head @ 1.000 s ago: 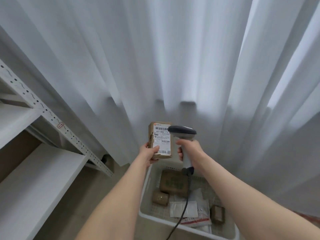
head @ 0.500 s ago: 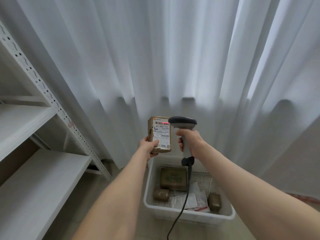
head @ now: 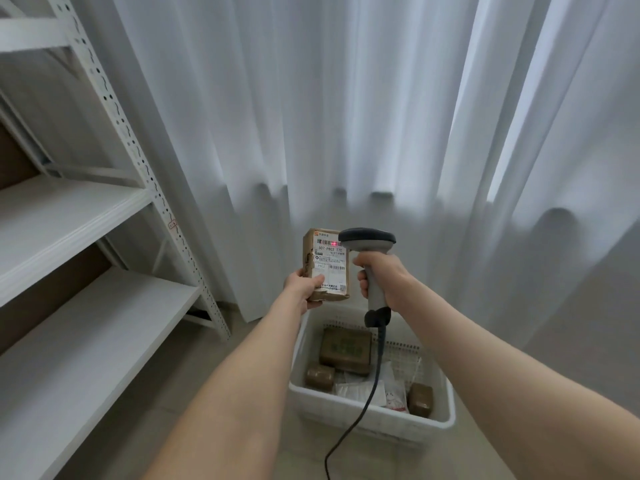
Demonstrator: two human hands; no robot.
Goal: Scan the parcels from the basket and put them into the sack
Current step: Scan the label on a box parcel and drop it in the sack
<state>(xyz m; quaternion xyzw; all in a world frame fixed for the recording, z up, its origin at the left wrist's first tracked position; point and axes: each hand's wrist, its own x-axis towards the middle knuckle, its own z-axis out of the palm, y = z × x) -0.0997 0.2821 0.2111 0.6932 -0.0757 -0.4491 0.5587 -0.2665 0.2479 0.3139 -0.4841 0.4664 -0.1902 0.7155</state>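
White curtains are seen behind. A labelled parcel [head: 329, 268] is clasped in the left grip [head: 304, 285], the scanner [head: 367, 237] clenched in the right grip [head: 382, 276]. More parcels [head: 345, 348], judged unscanned, lie in the basket [head: 363, 410].

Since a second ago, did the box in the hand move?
No, hardly: the box in the left hand still hovers just above the basket's back-left rim, beside the scanner.

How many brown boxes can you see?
4. One labelled box is in the left hand. Three lie in the white basket: a big box at the back, a small box front left, another small box front right. White packets may hide more.
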